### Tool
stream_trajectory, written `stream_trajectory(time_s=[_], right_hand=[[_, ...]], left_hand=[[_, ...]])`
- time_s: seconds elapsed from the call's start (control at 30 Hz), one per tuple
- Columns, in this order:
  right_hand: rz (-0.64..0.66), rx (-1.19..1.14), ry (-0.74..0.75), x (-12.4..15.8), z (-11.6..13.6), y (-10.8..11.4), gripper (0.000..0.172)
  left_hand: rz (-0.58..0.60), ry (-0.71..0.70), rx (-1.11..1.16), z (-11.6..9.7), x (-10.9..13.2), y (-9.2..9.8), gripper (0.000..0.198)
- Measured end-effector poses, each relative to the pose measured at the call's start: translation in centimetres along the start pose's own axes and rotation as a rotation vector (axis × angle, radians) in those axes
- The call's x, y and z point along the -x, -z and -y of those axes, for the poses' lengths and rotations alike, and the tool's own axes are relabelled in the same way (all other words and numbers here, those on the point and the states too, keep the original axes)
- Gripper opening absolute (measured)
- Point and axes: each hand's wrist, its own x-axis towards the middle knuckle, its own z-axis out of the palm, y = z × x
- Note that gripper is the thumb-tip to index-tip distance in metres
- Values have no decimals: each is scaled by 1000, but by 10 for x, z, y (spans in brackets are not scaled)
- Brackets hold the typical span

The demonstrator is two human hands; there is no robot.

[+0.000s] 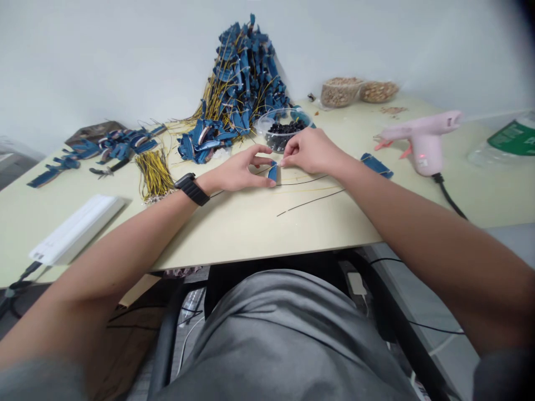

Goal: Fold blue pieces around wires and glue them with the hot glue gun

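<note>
My left hand (242, 168), with a dark watch on its wrist, holds a small blue flat piece (272, 171) between thumb and fingers, just above the table. My right hand (307, 153) is closed in a pinch at the right edge of that piece; what its fingertips grip is too small to make out. Thin black and yellow wires (309, 181) run across the table below both hands. Just behind the hands stands a clear round tub (277, 149) of small black parts (286, 128). Another blue piece with wire (377, 166) lies beyond my right forearm.
A tall heap of wired blue pieces (246, 72) leans against the wall. To the left lie a yellow wire bundle (154, 174), pliers (109, 169) and a white power strip (79, 228). A pink glue gun (426, 139), bottle (512, 139) and bags of nuts (340, 93) are right.
</note>
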Motion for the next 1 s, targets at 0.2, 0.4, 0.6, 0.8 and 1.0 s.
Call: stream_trajectory(time_s=[0.2, 0.4, 0.6, 0.8, 1.0], right_hand=[[-8, -20, 53, -5, -11, -3, 25], [-32, -5, 17, 2, -2, 11, 27], [-52, 30, -37, 10, 11, 18, 47], [-59, 32, -29, 7, 5, 15, 46], [-32, 27, -24, 7, 3, 16, 50]], left_hand=[[-8, -7, 47, -3, 0, -3, 94], [16, -37, 51, -1, -3, -8, 90], [75, -78, 81, 1, -15, -13, 97], [65, -125, 74, 6, -19, -11, 93], [35, -148, 46, 23, -27, 0, 93]])
